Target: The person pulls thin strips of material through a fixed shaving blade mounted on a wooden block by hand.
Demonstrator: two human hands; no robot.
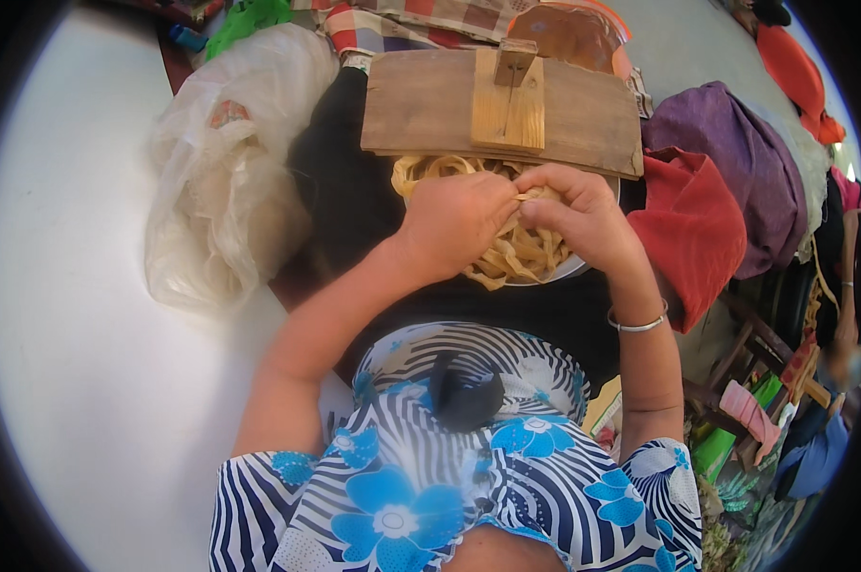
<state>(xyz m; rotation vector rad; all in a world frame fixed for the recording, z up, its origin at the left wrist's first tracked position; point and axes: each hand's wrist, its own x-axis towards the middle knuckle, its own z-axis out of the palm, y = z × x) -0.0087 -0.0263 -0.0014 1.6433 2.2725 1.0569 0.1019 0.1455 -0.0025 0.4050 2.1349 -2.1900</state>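
My left hand [457,221] is closed, its fingers curled toward the right hand. My right hand [587,214] pinches with thumb and forefinger, and its fingertips meet the left hand's. Between them shows a bit of a pale tan strip [526,196]; the rest of it is hidden by my fingers. Right below lies a loose heap of flat tan strips [508,255] in a white bowl [566,271], whose rim shows only in part. A flat wooden board [416,103] lies just beyond my hands, with a lighter wooden block [524,110] fixed on it.
On the left, a crumpled translucent plastic bag [211,200] lies by a white surface [68,334]. Red cloth [692,224] and purple cloth [726,162] are on the right. Checked fabric [416,24] lies at the back. Another person's arm [848,276] shows at the far right.
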